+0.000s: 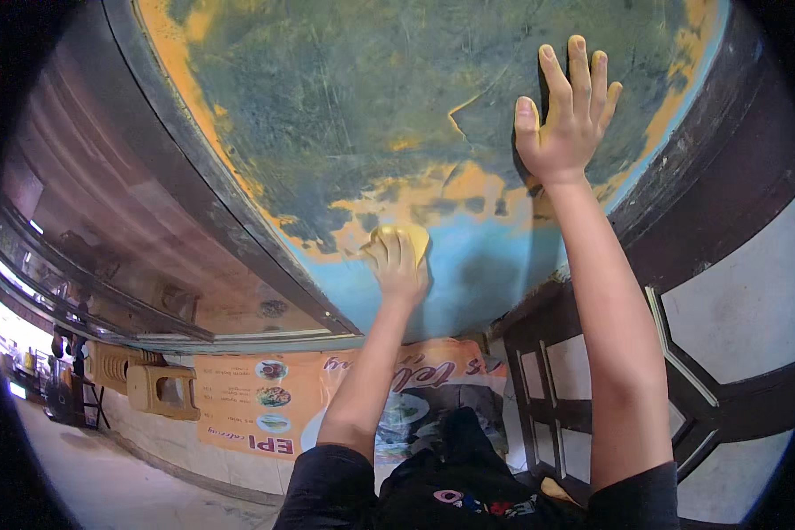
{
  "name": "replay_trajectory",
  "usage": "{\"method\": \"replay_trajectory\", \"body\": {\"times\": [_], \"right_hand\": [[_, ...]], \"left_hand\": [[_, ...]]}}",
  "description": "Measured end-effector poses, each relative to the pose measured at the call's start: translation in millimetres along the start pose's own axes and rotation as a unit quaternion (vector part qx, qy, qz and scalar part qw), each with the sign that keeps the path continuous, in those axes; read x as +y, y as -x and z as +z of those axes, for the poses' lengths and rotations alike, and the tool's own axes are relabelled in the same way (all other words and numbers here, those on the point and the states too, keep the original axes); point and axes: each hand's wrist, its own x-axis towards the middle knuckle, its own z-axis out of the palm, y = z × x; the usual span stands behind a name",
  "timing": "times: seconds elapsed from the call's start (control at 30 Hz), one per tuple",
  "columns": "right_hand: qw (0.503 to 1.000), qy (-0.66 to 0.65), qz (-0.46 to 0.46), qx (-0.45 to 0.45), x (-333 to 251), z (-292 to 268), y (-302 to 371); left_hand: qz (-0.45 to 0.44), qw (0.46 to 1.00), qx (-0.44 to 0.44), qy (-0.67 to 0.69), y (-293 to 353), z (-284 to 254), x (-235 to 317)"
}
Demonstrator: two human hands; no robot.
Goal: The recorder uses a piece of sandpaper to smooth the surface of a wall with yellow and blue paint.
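A wall panel (327, 106) in dark frames rises in front of me, its worn surface dark grey-green with orange patches and a light blue lower part. My left hand (399, 265) presses a piece of yellow sandpaper (418, 238) against the panel, where the orange meets the blue. The fingers lie over the sheet and hide much of it. Higher up on the right, my right hand (567, 132) rests on the dark area with its fingers spread, holding nothing. Yellowish dust coats the fingers of both hands.
To the left is a glossy brown panel (150, 194) in a dark frame. Dark woodwork with white panels (733, 256) stands on the right. Below lies an orange printed banner (238, 389); stacked tan plastic stools (163, 389) stand at the lower left on a pale floor (141, 468).
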Motion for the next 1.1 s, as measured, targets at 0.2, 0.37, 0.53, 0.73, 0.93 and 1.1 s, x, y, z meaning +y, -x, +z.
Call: {"method": "replay_trajectory", "body": {"times": [0.2, 0.37, 0.53, 0.73, 0.93, 1.1], "right_hand": [[1.0, -0.003, -0.004, 0.017, 6.2, 5.5, 3.6], [1.0, -0.01, -0.002, 0.024, 3.6, 4.2, -0.6], [1.0, -0.002, 0.0, 0.019, 3.8, 1.9, 2.4], [1.0, -0.001, -0.016, 0.017, 2.2, 3.2, 3.2], [0.999, -0.011, -0.022, 0.021, 3.8, 0.0, -2.3], [0.999, -0.014, -0.03, 0.021, 3.2, 4.6, 0.5]], "left_hand": [[-0.038, 0.999, -0.007, 0.029, 17.0, 1.8, 2.6], [-0.026, 0.996, 0.075, 0.046, -43.4, -26.3, 18.0], [-0.057, 0.992, -0.109, 0.001, 49.8, -5.0, -5.3], [-0.031, 0.993, 0.109, 0.026, -36.3, -25.4, 4.4], [-0.047, 0.996, 0.08, -0.003, -20.1, -25.5, -14.4], [-0.079, 0.997, 0.016, -0.011, 22.2, -13.3, -25.8]]}}
